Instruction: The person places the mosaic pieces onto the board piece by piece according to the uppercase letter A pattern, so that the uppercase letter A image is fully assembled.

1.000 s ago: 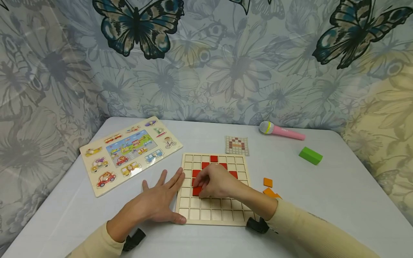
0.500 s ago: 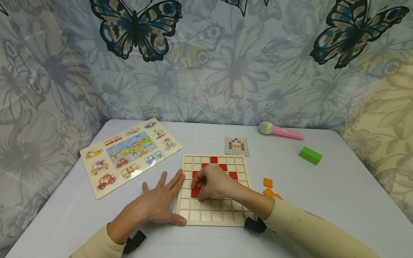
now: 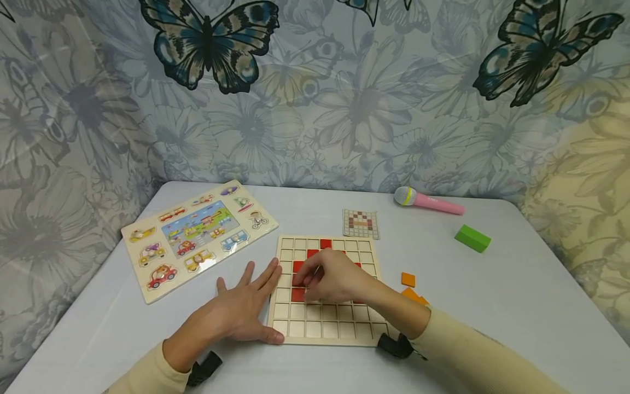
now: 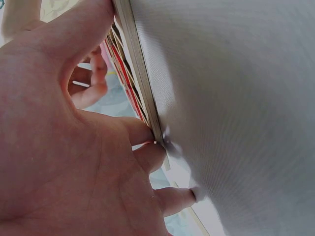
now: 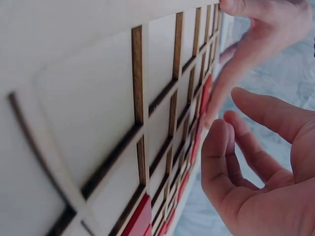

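While three orange tiles (image 3: 408, 279) lie right, the spread left hand (image 3: 243, 309) touches one board (image 3: 328, 329); the right hand (image 3: 331, 276) arches, fingertips parted.

There was one grid board (image 3: 330, 329), with two hands (image 3: 238, 309) at it and at least six red tiles (image 3: 297, 295) on it; left of it, one picture puzzle (image 3: 199, 230); behind it, one card (image 3: 361, 224); rightward, at least three orange tiles (image 3: 408, 279), one green block (image 3: 472, 238), one microphone (image 3: 435, 202).

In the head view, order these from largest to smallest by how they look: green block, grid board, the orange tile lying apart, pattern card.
1. Grid board
2. Pattern card
3. Green block
4. Orange tile
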The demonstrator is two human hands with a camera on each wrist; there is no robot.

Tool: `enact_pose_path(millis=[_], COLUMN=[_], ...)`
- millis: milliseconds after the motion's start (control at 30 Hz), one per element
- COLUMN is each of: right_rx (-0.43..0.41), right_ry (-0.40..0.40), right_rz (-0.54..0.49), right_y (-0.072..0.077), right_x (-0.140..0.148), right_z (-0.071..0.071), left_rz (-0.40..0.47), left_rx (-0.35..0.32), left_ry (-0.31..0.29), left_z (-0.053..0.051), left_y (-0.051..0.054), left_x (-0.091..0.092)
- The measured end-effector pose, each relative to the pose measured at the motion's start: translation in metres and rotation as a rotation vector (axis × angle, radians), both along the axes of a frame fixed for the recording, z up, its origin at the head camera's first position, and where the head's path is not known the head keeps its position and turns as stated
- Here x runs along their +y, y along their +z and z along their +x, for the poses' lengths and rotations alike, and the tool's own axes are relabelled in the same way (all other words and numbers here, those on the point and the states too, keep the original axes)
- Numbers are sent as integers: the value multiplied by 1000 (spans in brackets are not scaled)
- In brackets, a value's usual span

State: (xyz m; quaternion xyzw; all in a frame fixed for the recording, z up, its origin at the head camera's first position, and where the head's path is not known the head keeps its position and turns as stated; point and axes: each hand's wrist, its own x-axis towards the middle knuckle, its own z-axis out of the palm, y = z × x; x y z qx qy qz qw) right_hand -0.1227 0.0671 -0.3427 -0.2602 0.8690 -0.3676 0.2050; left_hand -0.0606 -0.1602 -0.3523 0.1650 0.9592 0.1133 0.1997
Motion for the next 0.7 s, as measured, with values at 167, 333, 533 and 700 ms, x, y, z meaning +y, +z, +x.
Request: enact_pose_path(millis=[167,333,533,700], right_rx=[23,23,-1,3], right_ry=[14,13,-49,-125], right_rz=[-16,-58,-84,-70], right_y=[3,5,9,14], right_x=[13,31,56,79], right_z=[0,0,0,-1], left_rz=[-2,-1,-3,-4], left_rx=[0,-5,-12,-15], left_ry=[-1,8,6,7], left_z=[0,0,0,-1], left_y=[0,-1,-1,-2], left_x=[0,1,1,1])
